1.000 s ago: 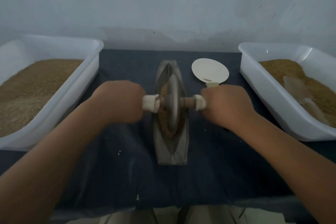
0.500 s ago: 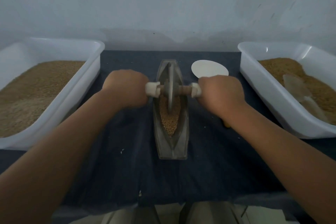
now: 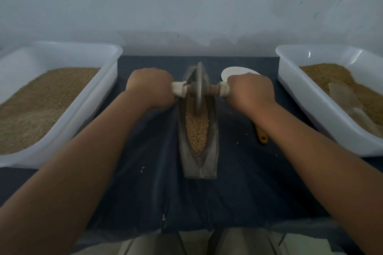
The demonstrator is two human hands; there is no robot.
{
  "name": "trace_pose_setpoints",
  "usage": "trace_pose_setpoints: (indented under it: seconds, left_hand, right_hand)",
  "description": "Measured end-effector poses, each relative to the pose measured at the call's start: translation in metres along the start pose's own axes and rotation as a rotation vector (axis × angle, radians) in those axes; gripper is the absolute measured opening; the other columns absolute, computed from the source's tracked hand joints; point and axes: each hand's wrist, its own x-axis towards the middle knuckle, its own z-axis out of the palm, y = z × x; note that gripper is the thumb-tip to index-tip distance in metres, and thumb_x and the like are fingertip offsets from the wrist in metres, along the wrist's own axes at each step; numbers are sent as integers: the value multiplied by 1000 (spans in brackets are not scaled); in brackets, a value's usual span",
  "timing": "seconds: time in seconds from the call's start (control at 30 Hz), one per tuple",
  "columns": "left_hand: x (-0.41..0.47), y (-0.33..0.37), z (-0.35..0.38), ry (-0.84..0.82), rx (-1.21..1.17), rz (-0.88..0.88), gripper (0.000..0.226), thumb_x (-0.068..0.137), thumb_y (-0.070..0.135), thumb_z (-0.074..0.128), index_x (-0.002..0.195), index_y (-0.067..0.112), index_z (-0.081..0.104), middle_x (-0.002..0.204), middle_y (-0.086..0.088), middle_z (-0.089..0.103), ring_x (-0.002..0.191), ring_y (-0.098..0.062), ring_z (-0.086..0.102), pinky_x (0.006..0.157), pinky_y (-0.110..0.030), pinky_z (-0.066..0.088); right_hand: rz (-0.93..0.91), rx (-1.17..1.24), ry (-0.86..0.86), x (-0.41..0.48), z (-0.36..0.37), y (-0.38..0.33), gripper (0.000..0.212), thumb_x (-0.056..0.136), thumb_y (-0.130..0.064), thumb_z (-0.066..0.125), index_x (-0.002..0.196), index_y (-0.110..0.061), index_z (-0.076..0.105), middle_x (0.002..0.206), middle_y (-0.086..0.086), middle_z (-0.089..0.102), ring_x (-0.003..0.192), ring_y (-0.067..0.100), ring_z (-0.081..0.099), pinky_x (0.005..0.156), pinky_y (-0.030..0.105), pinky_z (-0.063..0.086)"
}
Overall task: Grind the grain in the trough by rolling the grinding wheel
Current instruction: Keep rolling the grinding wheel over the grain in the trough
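A narrow, boat-shaped metal trough point(image 3: 213, 151) lies lengthwise on the dark cloth in the middle. Brown grain point(image 3: 196, 128) fills its channel. The grey grinding wheel point(image 3: 199, 87) stands upright at the trough's far end on a wooden axle with white-wrapped ends. My left hand point(image 3: 150, 89) grips the axle's left end. My right hand point(image 3: 250, 91) grips the right end. Both fists hide the outer ends of the axle.
A white tub point(image 3: 62, 118) with brown grain stands at the left. Another white tub point(image 3: 310, 97) at the right holds grain and a pale scoop point(image 3: 348, 105). A white spoon point(image 3: 234, 71) with a wooden handle point(image 3: 261, 136) lies right of the trough. A pale wall is behind.
Both hands have pushed the wheel away from me, from the trough's middle to its far end. More of the grain in the near half is now uncovered.
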Motion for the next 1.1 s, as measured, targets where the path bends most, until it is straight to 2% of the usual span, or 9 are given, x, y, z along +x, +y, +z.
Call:
trace_pose_setpoints:
  seconds: [0.13,0.27,0.43,0.53,0.63,0.77,0.9,1.0,1.1]
  left_hand:
    - [-48,-2,0,-108,-37,80,23,74,52,52,80,31,60,75,12,59,73,-19,62,67,-34,49]
    - [-81,-7,4,-134,-87,102,19,72,55,49,74,36,51,71,13,56,67,-11,57,62,-32,45]
    - [-31,0,9,15,28,16,19,78,50,52,75,31,54,73,9,56,68,-21,58,60,-32,41]
    - [2,-2,2,41,39,-18,25,75,54,55,78,29,59,77,8,60,72,-24,60,63,-34,43]
    - [-1,2,-2,11,21,-7,27,77,58,56,79,30,59,77,9,59,71,-24,57,63,-34,44]
    - [-49,-1,2,-31,-1,46,16,81,51,54,79,35,53,72,11,54,67,-16,56,61,-33,46]
    - [-86,-3,4,57,86,139,21,78,57,49,70,40,41,62,13,50,53,-4,42,48,-25,26]
    - [-68,-1,7,53,72,91,17,81,53,51,77,37,48,68,13,51,60,-13,53,52,-27,31]
    - [-32,0,11,92,26,3,15,81,45,54,77,32,48,69,11,47,71,-25,59,63,-33,40]
  right_hand:
    - [-105,-17,24,-49,-16,2,46,76,-30,73,59,-25,31,49,-8,31,40,14,26,48,19,17]
    - [-196,-8,35,-77,-23,8,43,68,-36,81,64,-25,40,53,-12,15,37,19,25,50,19,10]
    - [-46,-71,59,-28,1,1,31,89,-32,67,67,-21,49,54,-4,43,44,16,29,49,22,16]
    - [41,-76,31,3,7,-2,20,87,-26,65,69,-20,57,63,-3,53,53,20,43,52,24,23]
    - [20,-65,22,3,0,-3,20,85,-23,62,68,-18,52,64,-2,51,56,22,48,53,24,25]
    - [-91,-50,-8,-51,-16,1,35,82,-30,69,65,-24,38,56,-5,46,46,22,42,46,23,21]
    - [-159,-13,-14,-90,-26,8,39,74,-48,72,68,-31,37,52,-7,44,38,20,38,44,21,12]
    - [-129,-9,19,-74,-18,5,36,77,-41,77,67,-25,45,50,-5,42,38,22,37,46,20,14]
    - [-51,-60,61,-30,-3,-2,29,86,-30,68,69,-20,47,56,-5,41,44,16,29,48,22,18]
